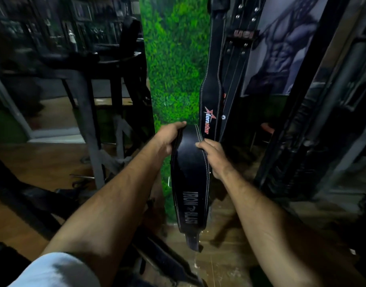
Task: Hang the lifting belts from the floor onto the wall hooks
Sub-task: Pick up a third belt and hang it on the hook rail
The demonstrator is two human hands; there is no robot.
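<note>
Gripping a black "IRON BLAST" lifting belt at its upper, folded-over end, both hands are closed on its edges: the left hand wraps the left edge with fingers curled over the top, the right hand pinches the right, white-stitched edge. The belt hangs with its long axis near vertical, wide padded section facing the camera, narrow strap end pointing down toward the wooden floor and clear of it. Lettering runs lengthwise. Position: in front of the green artificial-grass wall panel. Just right of it, a black "tenstar" belt hangs vertically against the wall, beside further studded belts. Dark gym equipment frame stands left.
</note>
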